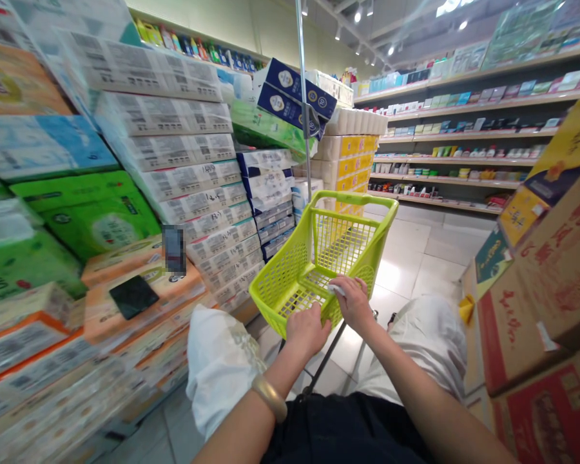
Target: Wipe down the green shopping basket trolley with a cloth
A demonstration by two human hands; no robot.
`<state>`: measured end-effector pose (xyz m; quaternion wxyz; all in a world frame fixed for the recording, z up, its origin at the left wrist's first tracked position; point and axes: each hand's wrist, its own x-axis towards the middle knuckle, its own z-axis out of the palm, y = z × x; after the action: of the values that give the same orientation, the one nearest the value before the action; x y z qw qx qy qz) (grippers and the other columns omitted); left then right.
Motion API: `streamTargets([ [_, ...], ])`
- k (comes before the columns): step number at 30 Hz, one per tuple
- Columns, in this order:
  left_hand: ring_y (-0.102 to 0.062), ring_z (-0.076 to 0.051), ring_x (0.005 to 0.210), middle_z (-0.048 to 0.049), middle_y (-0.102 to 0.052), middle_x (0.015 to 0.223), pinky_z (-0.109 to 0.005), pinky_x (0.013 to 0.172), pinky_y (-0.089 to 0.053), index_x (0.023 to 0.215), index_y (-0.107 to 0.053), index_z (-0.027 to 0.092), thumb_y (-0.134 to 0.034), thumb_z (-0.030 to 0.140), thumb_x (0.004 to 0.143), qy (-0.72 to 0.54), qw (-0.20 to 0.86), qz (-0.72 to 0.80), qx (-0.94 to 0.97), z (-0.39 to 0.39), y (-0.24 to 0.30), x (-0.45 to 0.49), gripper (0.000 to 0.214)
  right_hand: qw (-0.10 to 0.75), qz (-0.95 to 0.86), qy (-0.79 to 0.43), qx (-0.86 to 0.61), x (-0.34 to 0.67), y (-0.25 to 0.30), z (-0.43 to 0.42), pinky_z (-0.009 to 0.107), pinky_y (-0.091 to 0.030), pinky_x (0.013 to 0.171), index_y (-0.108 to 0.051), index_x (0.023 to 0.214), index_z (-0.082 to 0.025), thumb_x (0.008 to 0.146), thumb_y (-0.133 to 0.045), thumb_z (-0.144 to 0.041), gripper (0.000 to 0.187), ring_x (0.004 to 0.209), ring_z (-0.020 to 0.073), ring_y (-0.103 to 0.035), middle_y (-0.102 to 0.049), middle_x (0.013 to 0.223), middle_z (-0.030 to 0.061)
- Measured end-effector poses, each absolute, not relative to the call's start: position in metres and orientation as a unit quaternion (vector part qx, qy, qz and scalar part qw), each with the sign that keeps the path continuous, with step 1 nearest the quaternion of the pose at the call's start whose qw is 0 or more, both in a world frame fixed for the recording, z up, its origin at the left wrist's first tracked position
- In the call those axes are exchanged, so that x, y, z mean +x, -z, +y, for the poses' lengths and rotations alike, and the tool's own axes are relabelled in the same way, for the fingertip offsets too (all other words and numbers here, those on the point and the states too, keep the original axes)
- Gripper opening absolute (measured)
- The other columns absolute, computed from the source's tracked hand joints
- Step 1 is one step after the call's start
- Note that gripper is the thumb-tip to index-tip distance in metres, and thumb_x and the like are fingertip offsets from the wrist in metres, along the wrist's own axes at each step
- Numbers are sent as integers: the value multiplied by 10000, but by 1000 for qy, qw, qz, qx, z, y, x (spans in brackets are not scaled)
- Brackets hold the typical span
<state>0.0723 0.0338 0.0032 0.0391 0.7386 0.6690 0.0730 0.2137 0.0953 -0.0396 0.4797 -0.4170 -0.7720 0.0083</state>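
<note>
Stacked tissue packs [188, 148], cardboard boxes [551, 290], stocked shelves [464, 106]

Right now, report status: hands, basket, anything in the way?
Status: left hand and right hand grip near rim of green basket. Stacked tissue packs close on left, red cartons close on right.

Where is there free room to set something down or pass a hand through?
The green basket looks bare inside, beyond the left hand and right hand gripping its near rim. Bare floor tiles lie between basket and cardboard boxes on the right. The left is crowded with stacked tissue packs.
</note>
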Motion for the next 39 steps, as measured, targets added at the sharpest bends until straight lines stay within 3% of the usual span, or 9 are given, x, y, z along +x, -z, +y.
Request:
streamTargets([
  [9,-692,-245,794,-96,-723,829,-324,693,-465,1040,-589,206,-433,376,921,-63,4,670,739,29,9,63,260,463,-796,-6,-390,192,44,68,386,-208,1079,-615,1076,-278,886,-436,-112,309,1173,181,-548,-692,1021,13],
  [18,-670,-241,753,-85,-707,774,-335,709,-453,978,-600,207,-431,399,921,-55,-38,665,744,21,8,17,263,452,-780,39,-431,198,30,102,438,-175,1106,-612,983,-277,911,-445,-113,245,1130,209,-582,-707,1027,9],
  [23,-633,-282,936,-123,-682,938,-420,878,-426,1003,-557,167,-568,268,809,-127,-90,674,722,15,0,30,219,468,-774,13,-427,157,39,80,414,-191,1109,-610,1008,-264,871,-469,-83,266,1195,204,-538,-689,1049,27],
  [31,-620,-235,959,-99,-652,1032,-328,813,-467,1119,-518,184,-522,185,799,-187,-110,664,715,16,22,23,320,458,-785,46,-415,175,30,95,442,-142,1136,-615,990,-280,880,-467,-82,271,1144,205,-569,-703,999,14],
  [35,-620,-233,959,-97,-651,1041,-323,809,-471,1113,-517,184,-514,224,813,-208,-111,663,710,14,26,23,303,481,-746,59,-457,183,27,102,484,-117,1129,-615,963,-260,894,-439,-90,254,1149,232,-557,-699,997,40],
  [39,-617,-250,945,-111,-648,1029,-337,792,-474,1070,-521,178,-543,219,768,-195,-99,671,709,14,23,25,305,482,-758,21,-440,149,36,79,450,-132,1123,-606,958,-257,885,-455,-93,235,1162,216,-551,-693,968,25],
])
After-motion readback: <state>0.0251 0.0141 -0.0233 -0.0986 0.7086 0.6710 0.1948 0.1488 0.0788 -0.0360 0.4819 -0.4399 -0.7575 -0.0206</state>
